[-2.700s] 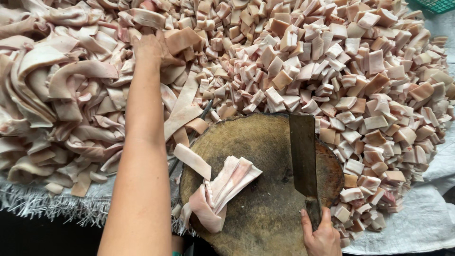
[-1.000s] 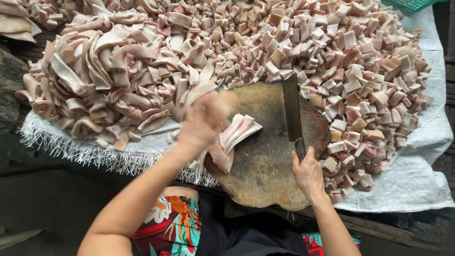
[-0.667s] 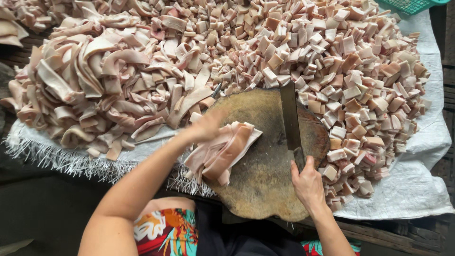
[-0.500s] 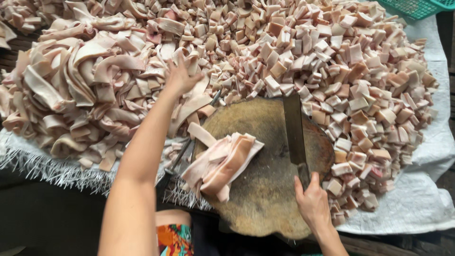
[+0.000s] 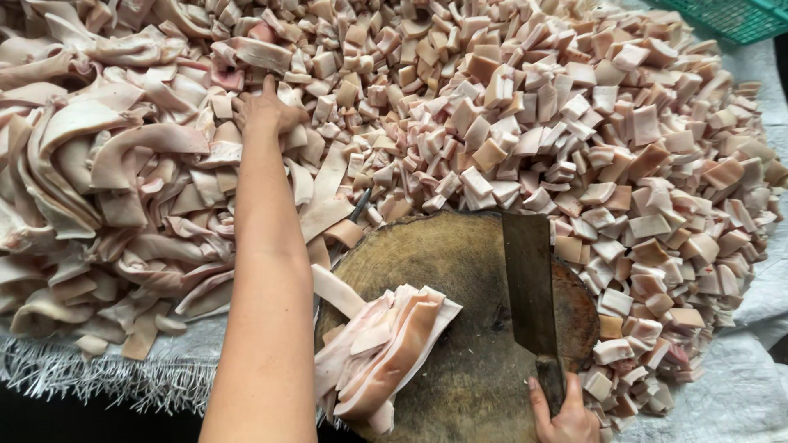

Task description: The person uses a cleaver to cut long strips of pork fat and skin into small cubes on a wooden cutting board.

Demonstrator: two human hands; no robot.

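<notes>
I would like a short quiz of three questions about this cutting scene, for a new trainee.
1. True or false: the right hand grips the handle of the cleaver, whose blade lies flat on the round wooden block.
2. Where is the left hand?
A) on the stack of strips on the block
B) stretched out on the heap of long uncut strips
C) on the green crate
3. Fill in: the small cut cubes lie on the ______ side of the block.

Key: 1 true; 2 B; 3 right (and far).
</notes>
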